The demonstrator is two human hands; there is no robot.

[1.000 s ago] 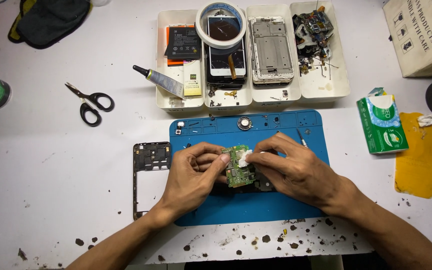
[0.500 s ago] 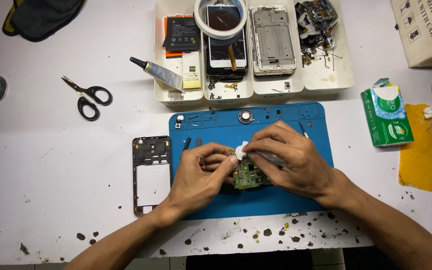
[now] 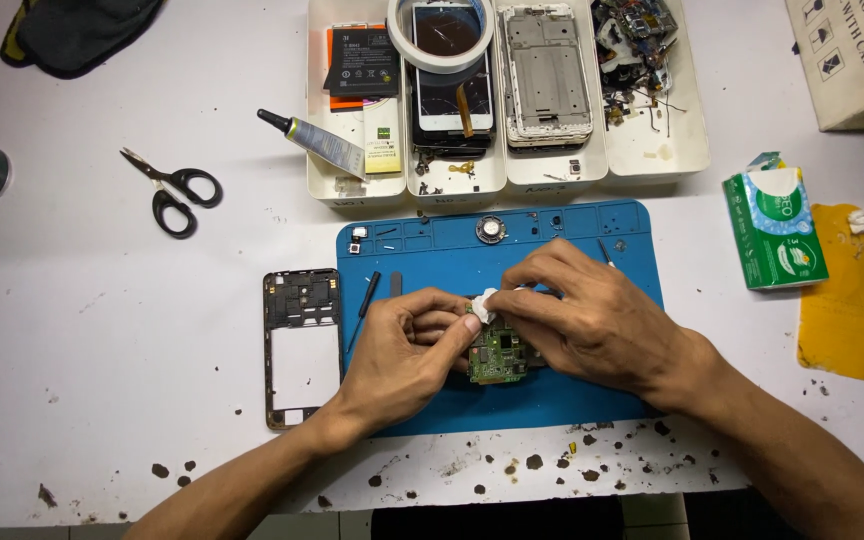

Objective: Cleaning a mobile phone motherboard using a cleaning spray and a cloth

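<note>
Both hands meet over a blue work mat (image 3: pixel 432 255). My left hand (image 3: pixel 407 355) grips the edge of a small green circuit board (image 3: pixel 498 358) that lies on the mat. My right hand (image 3: pixel 582 318) pinches a small white wad of tissue (image 3: pixel 485 303) and presses it on the board's upper end. A black phone frame (image 3: pixel 301 345) lies just left of the mat, beside my left wrist.
White trays (image 3: pixel 352 185) at the back hold a phone, a metal chassis, a tape roll (image 3: pixel 442 45) and loose parts. A glue tube (image 3: pixel 312 142) and scissors (image 3: pixel 174 188) lie to the left. A green tissue pack (image 3: pixel 774 228) and yellow cloth (image 3: pixel 844 300) lie right.
The hands and board sit slightly lower on the mat than a second ago. The white wad has stayed on the board's upper end with small rubbing shifts.
</note>
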